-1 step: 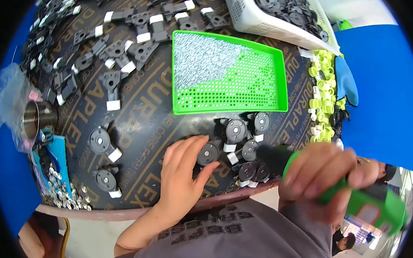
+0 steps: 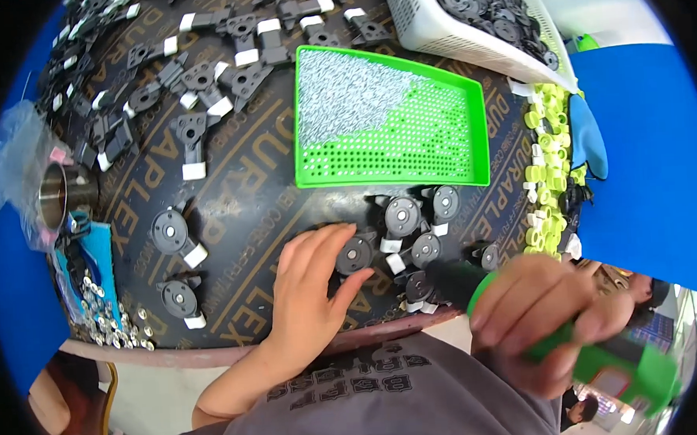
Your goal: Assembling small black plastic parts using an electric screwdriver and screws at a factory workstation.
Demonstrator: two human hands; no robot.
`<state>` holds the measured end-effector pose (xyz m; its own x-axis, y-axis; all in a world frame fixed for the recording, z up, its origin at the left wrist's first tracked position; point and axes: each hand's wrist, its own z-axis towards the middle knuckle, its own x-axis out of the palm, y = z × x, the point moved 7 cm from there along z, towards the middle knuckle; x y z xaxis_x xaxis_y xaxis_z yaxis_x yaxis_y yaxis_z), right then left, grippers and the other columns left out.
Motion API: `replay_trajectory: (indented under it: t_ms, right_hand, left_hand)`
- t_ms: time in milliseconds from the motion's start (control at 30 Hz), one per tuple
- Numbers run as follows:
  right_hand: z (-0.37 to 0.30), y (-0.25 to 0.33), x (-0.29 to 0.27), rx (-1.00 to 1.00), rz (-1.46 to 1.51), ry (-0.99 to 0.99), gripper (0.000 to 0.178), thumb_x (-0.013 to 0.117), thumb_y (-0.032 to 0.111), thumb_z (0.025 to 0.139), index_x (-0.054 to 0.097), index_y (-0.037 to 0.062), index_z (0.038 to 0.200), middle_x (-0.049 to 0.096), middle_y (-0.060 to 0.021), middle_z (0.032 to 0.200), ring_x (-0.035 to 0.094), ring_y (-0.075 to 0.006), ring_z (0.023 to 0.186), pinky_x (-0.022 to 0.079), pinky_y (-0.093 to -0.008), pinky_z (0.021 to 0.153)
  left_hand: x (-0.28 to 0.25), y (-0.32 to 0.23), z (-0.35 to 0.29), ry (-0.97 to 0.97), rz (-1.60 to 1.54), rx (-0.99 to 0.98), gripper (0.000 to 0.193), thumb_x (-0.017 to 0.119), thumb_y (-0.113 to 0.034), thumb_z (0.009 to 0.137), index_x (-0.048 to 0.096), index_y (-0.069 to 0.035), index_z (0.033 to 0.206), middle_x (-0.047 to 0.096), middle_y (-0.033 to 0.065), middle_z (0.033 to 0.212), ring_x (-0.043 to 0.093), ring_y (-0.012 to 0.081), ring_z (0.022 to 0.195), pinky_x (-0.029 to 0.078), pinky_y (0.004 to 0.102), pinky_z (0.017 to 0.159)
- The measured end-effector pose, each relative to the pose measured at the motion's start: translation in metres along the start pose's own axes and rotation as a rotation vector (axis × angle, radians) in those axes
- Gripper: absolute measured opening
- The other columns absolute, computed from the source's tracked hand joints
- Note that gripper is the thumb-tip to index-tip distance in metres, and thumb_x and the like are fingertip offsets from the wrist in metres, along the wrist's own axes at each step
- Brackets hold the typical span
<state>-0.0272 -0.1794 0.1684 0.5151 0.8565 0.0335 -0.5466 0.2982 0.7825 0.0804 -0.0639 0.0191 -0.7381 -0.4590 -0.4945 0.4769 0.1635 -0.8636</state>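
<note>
Curved the left hand [image 2: 309,286] in a loose, half-open arc about a round black part [image 2: 354,255] on the dark, gold-lettered table [image 2: 239,239], with fingers [image 2: 330,238] along the far side and thumb [image 2: 352,286] along the near side — could not tell whether pressing on it or just resting alongside. Wrapped the right hand [image 2: 538,302] tightly about a green power tool [image 2: 628,372], blurred in places, and pointed the dark nose [image 2: 454,281] leftward over the lower end of a cluster of similar parts [image 2: 402,216] with white tabs [image 2: 391,247]. Could not tell whether touching any there. Saw one more dark part [image 2: 488,256] just beyond the nose, and two others [image 2: 169,231] well apart on the left. Noted a green perforated tray [image 2: 394,186] just past the cluster, heaped at the far left with small silver pins [image 2: 334,96] — and beyond, a white basket [image 2: 425,24] full of black discs [image 2: 488,17]. Found yellow-green rings [image 2: 548,142] along the right edge, and a metal cup [image 2: 83,188] at the left.
</note>
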Motion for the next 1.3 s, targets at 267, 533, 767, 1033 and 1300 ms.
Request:
replay_trajectory:
  t_ms: [267,533,767,1033,1300]
  right_hand:
    - [-0.023,-0.015,0.033,-0.001,0.069,0.057,0.032,0.071,-0.008,0.076,0.051,-0.0018,0.1,0.058,-0.0131,0.069,0.056,-0.0257,0.05,0.051,-0.0369,0.047]
    - [-0.024,-0.024,0.036,0.18,0.057,0.153,0.036,0.073,-0.01,0.072,0.054,0.001,0.101,0.062,-0.0118,0.074,0.062,-0.0289,0.062,0.054,-0.0403,0.059]
    - [-0.019,-0.027,0.044,0.098,-0.085,0.241,0.031,0.063,0.002,0.088,0.041,0.0026,0.11,0.059,-0.0109,0.075,0.06,-0.0225,0.057,0.056,-0.0368,0.053]
    - [-0.009,-0.01,0.032,-0.041,0.066,0.295,0.028,0.065,0.008,0.09,0.043,0.0051,0.108,0.059,-0.0078,0.07,0.059,-0.0186,0.051,0.054,-0.0324,0.046]
    - [-0.001,-0.025,-0.056,0.003,-0.178,-0.44,0.027,0.059,0.018,0.097,0.043,0.0099,0.117,0.052,-0.0077,0.066,0.052,-0.0185,0.056,0.048,-0.0335,0.052]
  left_hand:
    - [0.001,0.001,-0.005,-0.062,-0.049,0.02,0.058,0.082,-0.008,0.074,0.061,-0.006,0.128,0.063,0.0141,0.124,0.056,0.0351,0.115,0.044,0.0428,0.098]
    - [0.001,0.005,-0.009,-0.072,-0.054,0.015,0.059,0.081,-0.005,0.073,0.06,-0.006,0.128,0.063,0.0134,0.125,0.056,0.0354,0.115,0.045,0.0433,0.098]
    - [-0.001,-0.002,-0.005,-0.041,-0.036,0.022,0.054,0.077,-0.008,0.078,0.057,-0.004,0.127,0.061,0.0141,0.122,0.054,0.0366,0.114,0.045,0.0447,0.097]
    - [-0.001,-0.007,-0.017,-0.075,0.133,0.042,0.066,0.078,-0.02,0.079,0.051,-0.004,0.137,0.055,0.0126,0.135,0.049,0.0329,0.126,0.039,0.0457,0.102]
    - [-0.13,0.019,-0.011,-0.374,0.963,-0.17,0.066,0.069,-0.024,0.091,0.042,0.004,0.145,0.049,0.0227,0.144,0.043,0.0398,0.134,0.031,0.0488,0.113]
